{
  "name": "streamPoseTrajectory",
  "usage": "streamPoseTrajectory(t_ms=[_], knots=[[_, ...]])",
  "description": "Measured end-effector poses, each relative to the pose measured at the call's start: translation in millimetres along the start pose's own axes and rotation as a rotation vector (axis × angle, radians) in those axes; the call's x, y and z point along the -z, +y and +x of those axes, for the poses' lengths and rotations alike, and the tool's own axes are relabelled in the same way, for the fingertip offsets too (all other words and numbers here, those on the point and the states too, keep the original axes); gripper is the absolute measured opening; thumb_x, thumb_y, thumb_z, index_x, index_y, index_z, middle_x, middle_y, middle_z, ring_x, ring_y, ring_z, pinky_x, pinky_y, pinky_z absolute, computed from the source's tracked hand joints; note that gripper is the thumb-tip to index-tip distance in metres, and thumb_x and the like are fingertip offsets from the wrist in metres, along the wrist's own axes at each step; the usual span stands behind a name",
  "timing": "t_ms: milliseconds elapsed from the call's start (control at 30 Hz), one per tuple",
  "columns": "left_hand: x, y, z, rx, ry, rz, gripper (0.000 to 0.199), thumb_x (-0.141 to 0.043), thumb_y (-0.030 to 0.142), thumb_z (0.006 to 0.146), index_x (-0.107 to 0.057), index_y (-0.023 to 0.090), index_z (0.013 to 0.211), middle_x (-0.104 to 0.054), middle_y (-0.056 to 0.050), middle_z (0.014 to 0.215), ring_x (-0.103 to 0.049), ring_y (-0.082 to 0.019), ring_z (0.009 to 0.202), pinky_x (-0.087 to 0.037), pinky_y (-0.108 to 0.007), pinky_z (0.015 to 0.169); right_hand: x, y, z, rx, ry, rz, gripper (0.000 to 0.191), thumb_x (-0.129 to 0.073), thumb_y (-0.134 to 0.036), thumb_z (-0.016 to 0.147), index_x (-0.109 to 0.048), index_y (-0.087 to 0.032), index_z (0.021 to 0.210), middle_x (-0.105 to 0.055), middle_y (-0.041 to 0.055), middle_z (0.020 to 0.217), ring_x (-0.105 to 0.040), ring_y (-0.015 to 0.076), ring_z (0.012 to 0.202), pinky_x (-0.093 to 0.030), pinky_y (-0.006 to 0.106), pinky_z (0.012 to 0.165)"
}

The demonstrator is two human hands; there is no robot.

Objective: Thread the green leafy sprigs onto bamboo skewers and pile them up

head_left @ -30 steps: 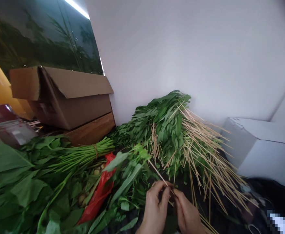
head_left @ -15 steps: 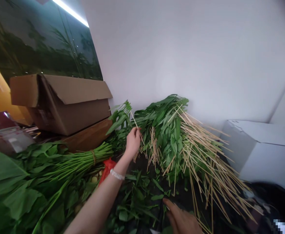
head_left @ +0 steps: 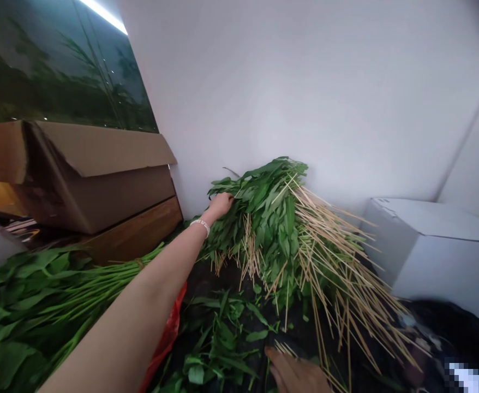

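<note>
My left hand (head_left: 222, 204), with a pale bracelet at the wrist, reaches to the left end of a heap of skewered green leaves (head_left: 264, 191) against the wall. Its fingers are closed on a thin skewer among the leaves. Many wooden sticks (head_left: 346, 251) fan out from the heap to the lower right. My right hand (head_left: 297, 371) is low in the view, its fingers together beside a few pale skewer tips (head_left: 286, 348). Loose cut leaves (head_left: 223, 333) lie on the dark surface to its left.
An open cardboard box (head_left: 117, 185) stands on a wooden piece (head_left: 141, 229) at the left. In front are bundled leafy stems (head_left: 96, 284) and a red plastic bag (head_left: 168, 338). At the right are a white box (head_left: 439, 245) and black plastic (head_left: 460, 327).
My left hand has moved forward to the heap, bringing its leafy skewer against the other leaves. The view has shifted right, and skewer tips now show beside my right hand.
</note>
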State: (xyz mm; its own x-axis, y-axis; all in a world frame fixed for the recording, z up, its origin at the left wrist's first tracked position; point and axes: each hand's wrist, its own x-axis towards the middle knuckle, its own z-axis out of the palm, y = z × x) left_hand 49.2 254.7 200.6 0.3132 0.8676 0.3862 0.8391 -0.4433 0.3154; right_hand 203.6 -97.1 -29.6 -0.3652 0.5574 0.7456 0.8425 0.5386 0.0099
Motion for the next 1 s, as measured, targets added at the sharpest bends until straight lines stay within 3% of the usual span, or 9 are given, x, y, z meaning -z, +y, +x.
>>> streamPoseTrajectory(t_ms=[267, 433, 500, 567, 633, 733, 833, 900, 1000], knots=[[8.8, 9.2, -43.3, -0.025, 0.098, -0.045, 0.038, -0.044, 0.037, 0.093, -0.064, 0.013, 0.114, -0.070, -0.016, 0.111, -0.062, -0.026, 0.103, -0.045, -0.034, 0.089, 25.0, -4.7, 7.7, -0.036, -0.088, 0.117, 0.029, -0.027, -0.017, 0.099, -0.054, -0.015, 0.112, -0.072, 0.0030, 0.075, -0.067, 0.0141, 0.054, -0.047, 0.023, 0.052], [25.0, 18.2, -117.5, -0.076, 0.101, -0.103, 0.036, -0.050, 0.030, 0.088, -0.061, 0.015, 0.119, -0.070, -0.011, 0.112, -0.065, -0.022, 0.094, -0.046, -0.031, 0.087, 35.4, -3.8, 13.1, -0.070, -0.059, 0.141, 0.029, -0.028, -0.014, 0.098, -0.052, -0.014, 0.113, -0.073, 0.0070, 0.083, -0.069, 0.0155, 0.062, -0.050, 0.024, 0.057], [29.9, 20.0, -165.7, -0.151, -0.017, -0.149, 0.027, -0.055, 0.032, 0.085, -0.069, 0.020, 0.105, -0.072, -0.004, 0.104, -0.066, -0.017, 0.087, -0.048, -0.025, 0.081, 36.2, -1.8, 12.5, -0.084, -0.067, 0.131, 0.029, -0.028, -0.013, 0.097, -0.052, -0.014, 0.114, -0.073, 0.0076, 0.086, -0.070, 0.0159, 0.064, -0.050, 0.025, 0.058], [33.6, 19.2, -218.4, -0.249, -0.358, -0.264, 0.029, -0.059, 0.036, 0.083, -0.069, 0.021, 0.106, -0.072, -0.002, 0.099, -0.066, -0.017, 0.083, -0.049, -0.024, 0.075, 36.6, 0.7, 11.6, -0.086, -0.059, 0.114, 0.029, -0.029, -0.013, 0.097, -0.053, -0.015, 0.114, -0.073, 0.0073, 0.085, -0.069, 0.0160, 0.063, -0.050, 0.025, 0.057], [34.3, 16.3, -267.9, -0.266, -0.679, -0.269, 0.051, -0.071, 0.044, 0.072, -0.064, 0.024, 0.118, -0.071, -0.003, 0.104, -0.066, -0.019, 0.082, -0.050, -0.026, 0.070, 37.4, 3.6, 11.7, -0.089, -0.051, 0.100, 0.028, -0.031, -0.014, 0.098, -0.054, -0.015, 0.113, -0.073, 0.0069, 0.085, -0.069, 0.0159, 0.062, -0.051, 0.026, 0.057], [25.6, 11.5, -320.9, -0.253, -0.777, -0.142, 0.090, -0.081, 0.041, 0.055, -0.046, 0.031, 0.137, -0.055, -0.008, 0.135, -0.056, -0.031, 0.116, -0.046, -0.037, 0.093, 40.2, 8.0, 13.7, -0.095, -0.031, 0.083, 0.027, -0.033, -0.017, 0.098, -0.056, -0.014, 0.111, -0.073, 0.0083, 0.088, -0.070, 0.0162, 0.065, -0.053, 0.026, 0.061], [8.8, 9.9, -340.5, -0.219, -0.769, -0.014, 0.098, -0.079, 0.031, 0.056, -0.034, 0.032, 0.144, -0.044, -0.011, 0.145, -0.047, -0.035, 0.127, -0.040, -0.044, 0.101, 43.8, 11.9, 16.0, -0.109, 0.004, 0.073, 0.026, -0.035, -0.017, 0.098, -0.059, -0.013, 0.108, -0.074, 0.0098, 0.091, -0.071, 0.0170, 0.070, -0.054, 0.026, 0.065], [0.4, 10.2, -337.2, -0.204, -0.740, 0.043, 0.075, -0.070, 0.022, 0.065, -0.046, 0.029, 0.136, -0.056, -0.010, 0.132, -0.055, -0.031, 0.118, -0.045, -0.039, 0.095, 46.1, 14.1, 17.0, -0.123, 0.024, 0.068, 0.025, -0.037, -0.017, 0.097, -0.060, -0.013, 0.107, -0.074, 0.0095, 0.091, -0.071, 0.0172, 0.071, -0.055, 0.027, 0.067], [1.0, 9.4, -317.5, -0.232, -0.684, 0.123, 0.035, -0.059, 0.013, 0.070, -0.069, 0.024, 0.102, -0.068, -0.008, 0.102, -0.064, -0.027, 0.098, -0.049, -0.033, 0.082, 49.1, 18.2, 17.4, -0.137, 0.053, 0.057, 0.025, -0.039, -0.017, 0.097, -0.062, -0.013, 0.107, -0.074, 0.0091, 0.091, -0.072, 0.0175, 0.073, -0.055, 0.027, 0.070]])
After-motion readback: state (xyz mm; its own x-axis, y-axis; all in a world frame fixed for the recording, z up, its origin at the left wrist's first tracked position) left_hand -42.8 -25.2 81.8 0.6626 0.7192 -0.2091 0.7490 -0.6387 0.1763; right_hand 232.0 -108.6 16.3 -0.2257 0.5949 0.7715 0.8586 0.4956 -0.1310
